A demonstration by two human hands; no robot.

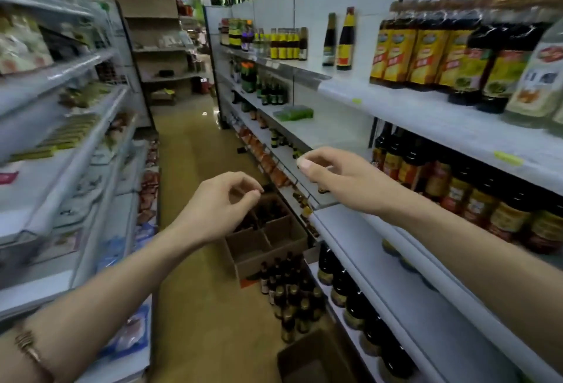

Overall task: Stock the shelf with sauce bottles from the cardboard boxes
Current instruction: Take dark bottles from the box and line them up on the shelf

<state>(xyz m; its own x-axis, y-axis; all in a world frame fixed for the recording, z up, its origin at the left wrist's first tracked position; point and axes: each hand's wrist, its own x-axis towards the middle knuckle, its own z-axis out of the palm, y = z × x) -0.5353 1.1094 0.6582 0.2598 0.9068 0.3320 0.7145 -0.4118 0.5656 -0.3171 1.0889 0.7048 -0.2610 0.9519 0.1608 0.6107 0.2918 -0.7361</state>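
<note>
Both arms reach forward down a shop aisle. The left hand (224,200) hangs in the air above the floor, fingers loosely curled toward the thumb, holding nothing. The right hand (332,177) is out in front of the shelf (405,239) on the right, its fingers also loosely bent with nothing in them; it sits near the shelf's front edge without clearly touching it.

The sauce bottles (292,294) waiting to be stocked stand in a cluster on the floor (201,291), well below both hands and close against the base of the shelf. Just behind them is an open cardboard box (268,245) with dividers, directly under the left hand; a few dark bottles stand in its far compartments. Another box (310,358) lies nearer, at the bottom of the view. More dark bottles (475,197) already fill the shelf to the right of the right hand.
</note>
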